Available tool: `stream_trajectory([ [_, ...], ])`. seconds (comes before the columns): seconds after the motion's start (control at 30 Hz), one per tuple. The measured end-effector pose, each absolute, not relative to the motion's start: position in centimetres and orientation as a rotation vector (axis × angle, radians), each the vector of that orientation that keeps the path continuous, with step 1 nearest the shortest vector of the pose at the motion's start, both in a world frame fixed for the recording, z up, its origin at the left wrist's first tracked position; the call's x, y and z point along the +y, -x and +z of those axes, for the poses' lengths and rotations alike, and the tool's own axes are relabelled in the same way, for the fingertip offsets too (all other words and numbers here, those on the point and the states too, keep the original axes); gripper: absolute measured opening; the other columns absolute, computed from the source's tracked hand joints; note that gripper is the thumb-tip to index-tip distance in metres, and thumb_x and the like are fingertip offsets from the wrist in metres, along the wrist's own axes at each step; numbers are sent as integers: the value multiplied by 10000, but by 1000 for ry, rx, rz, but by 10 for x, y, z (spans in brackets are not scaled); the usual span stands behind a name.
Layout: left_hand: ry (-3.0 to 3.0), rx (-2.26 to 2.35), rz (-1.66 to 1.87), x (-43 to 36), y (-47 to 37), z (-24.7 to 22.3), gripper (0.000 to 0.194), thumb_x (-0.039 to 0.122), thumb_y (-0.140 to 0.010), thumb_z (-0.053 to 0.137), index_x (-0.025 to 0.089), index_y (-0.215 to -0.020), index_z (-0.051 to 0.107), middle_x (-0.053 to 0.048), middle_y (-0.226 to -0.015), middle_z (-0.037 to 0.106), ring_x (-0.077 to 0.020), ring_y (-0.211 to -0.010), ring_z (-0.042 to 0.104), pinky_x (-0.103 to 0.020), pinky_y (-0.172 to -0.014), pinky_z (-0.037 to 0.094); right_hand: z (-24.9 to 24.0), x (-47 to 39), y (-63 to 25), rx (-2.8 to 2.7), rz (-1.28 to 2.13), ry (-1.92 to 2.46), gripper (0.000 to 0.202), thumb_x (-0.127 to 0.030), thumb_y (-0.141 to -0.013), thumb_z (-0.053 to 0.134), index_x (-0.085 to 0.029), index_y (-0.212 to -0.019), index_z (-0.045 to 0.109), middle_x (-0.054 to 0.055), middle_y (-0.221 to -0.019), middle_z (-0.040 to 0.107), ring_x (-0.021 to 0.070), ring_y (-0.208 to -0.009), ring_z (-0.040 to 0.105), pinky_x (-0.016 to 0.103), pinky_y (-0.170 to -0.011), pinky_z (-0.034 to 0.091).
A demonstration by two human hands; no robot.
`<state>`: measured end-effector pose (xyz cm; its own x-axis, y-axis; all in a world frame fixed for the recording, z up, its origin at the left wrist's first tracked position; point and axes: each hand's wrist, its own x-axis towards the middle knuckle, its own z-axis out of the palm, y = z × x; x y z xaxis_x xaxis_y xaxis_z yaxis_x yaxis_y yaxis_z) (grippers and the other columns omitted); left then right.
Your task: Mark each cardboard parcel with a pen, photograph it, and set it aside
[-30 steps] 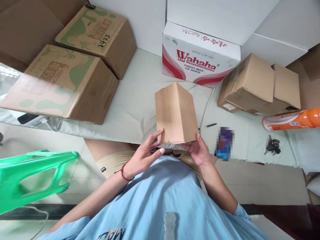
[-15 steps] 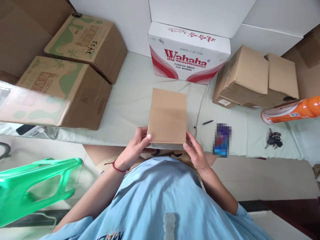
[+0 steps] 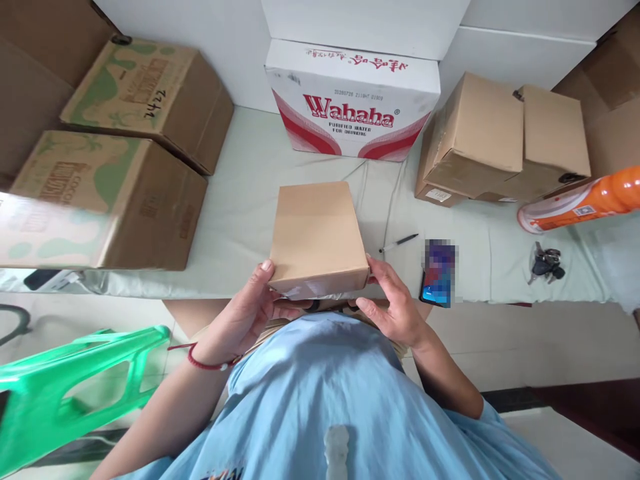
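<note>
A plain brown cardboard box lies close to my body at the table's front edge, its top and narrow front side showing. My left hand grips its near left corner, thumb against the corner and fingers curled below. At the near right corner, my right hand touches the box's side with its fingertips. Its thumb stands apart from the box, and the fingers are spread. The underside of the box is hidden.
Printed cartons stand at left, a white and red Wahaba-style water carton at the back. Brown boxes, an orange bottle, keys, a phone and a pen are at right. A green stool stands lower left.
The box has turned and tipped slightly, so its front side now shows. My right thumb has come off the box, and my left hand has shifted outward. The view has moved a little.
</note>
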<state>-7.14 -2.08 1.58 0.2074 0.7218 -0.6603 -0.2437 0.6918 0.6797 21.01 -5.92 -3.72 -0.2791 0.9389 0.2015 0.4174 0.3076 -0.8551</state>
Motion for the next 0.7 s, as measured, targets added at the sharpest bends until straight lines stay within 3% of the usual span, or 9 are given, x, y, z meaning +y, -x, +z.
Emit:
stream_trajectory([
  [0.17, -426, 1238, 697, -21, 64, 20, 701, 751, -822, 761, 243, -1304, 745, -129, -1195, 820, -330, -929, 814, -390, -688, 687, -20, -55, -208, -1846, 699, 1197, 813, -319, -1059, 639, -403, -1767, 249, 143, -1408, 576, 315, -1251, 618, 549, -1054, 616],
  [0.4, -287, 1178, 728, -24, 64, 11, 631, 651, -862, 711, 235, -1337, 721, -126, -1219, 821, -347, -989, 804, -442, -752, 702, -7, -60, -196, -1933, 548, 1165, 866, -195, -1051, 604, -443, -1774, 199, 137, -1411, 485, 296, -1198, 599, 511, -1030, 626],
  [0.6, -263, 1150, 774, -28, 68, -1, 669, 658, -843, 754, 247, -1367, 693, -119, -1209, 822, -417, -1115, 776, -535, -831, 698, -6, -63, -178, -2044, 441, 1123, 880, -202, -1059, 602, -427, -1785, 158, 136, -1384, 502, 264, -1093, 615, 447, -983, 627],
  [0.7, -281, 1169, 831, -33, 68, -8, 679, 661, -799, 808, 262, -1339, 705, -112, -1293, 796, -430, -1188, 746, -543, -879, 694, -9, -64, -176, -1949, 591, 1084, 784, -346, -1076, 621, -373, -1772, 260, 149, -1414, 492, 293, -1206, 619, 477, -1039, 616],
])
